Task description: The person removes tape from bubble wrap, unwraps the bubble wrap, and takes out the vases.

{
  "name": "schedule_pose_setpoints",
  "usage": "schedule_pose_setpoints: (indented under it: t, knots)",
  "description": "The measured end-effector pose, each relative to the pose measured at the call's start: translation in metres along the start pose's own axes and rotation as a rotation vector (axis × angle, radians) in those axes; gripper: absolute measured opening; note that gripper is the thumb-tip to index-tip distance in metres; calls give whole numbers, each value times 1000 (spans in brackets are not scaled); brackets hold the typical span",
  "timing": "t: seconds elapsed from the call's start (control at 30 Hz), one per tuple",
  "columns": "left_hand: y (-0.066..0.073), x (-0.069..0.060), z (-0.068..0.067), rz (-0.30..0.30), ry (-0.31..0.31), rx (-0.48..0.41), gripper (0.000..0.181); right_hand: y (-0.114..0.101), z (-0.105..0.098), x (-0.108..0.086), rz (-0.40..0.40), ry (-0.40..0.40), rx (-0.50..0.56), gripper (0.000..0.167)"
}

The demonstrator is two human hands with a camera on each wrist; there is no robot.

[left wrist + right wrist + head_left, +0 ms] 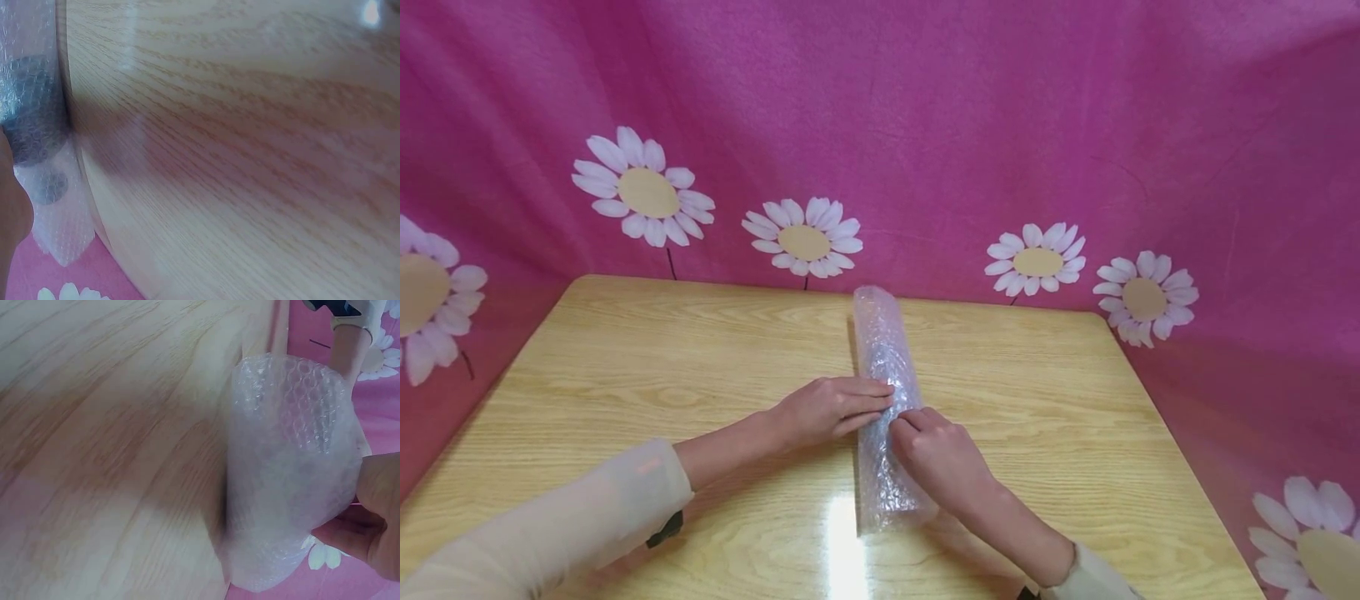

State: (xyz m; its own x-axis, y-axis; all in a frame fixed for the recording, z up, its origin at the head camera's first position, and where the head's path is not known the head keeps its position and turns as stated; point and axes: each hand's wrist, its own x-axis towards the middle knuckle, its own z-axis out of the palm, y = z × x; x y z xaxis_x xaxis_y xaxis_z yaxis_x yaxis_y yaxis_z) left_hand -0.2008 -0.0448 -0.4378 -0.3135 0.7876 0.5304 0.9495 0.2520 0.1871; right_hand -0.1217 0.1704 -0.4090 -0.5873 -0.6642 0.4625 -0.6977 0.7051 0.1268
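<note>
A long roll of clear bubble wrap (877,325) lies on the table, running from near the far edge toward me. Something dark (37,119) shows through the layers in the left wrist view; its kind cannot be made out. My left hand (831,408) rests on the roll from the left side, fingers fairly straight across its top. Just nearer to me, my right hand (943,462) has curled fingers and pinches the wrap at the roll's right side. In the right wrist view the roll's loose, hollow end (287,394) stands beside the right thumb and fingers (350,534).
The wood-grain table (700,350) has rounded far corners. A pink cloth (925,125) with large white daisies hangs behind it and along both sides. Light glares off the tabletop near its front.
</note>
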Motion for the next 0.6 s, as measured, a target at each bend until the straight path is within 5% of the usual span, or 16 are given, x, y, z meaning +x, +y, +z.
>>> schedule_pose_setpoints:
  t: [0.6]
  knots:
    - [-1,-2,4,5,46,-21,33,5,3,1,104,54,190,12]
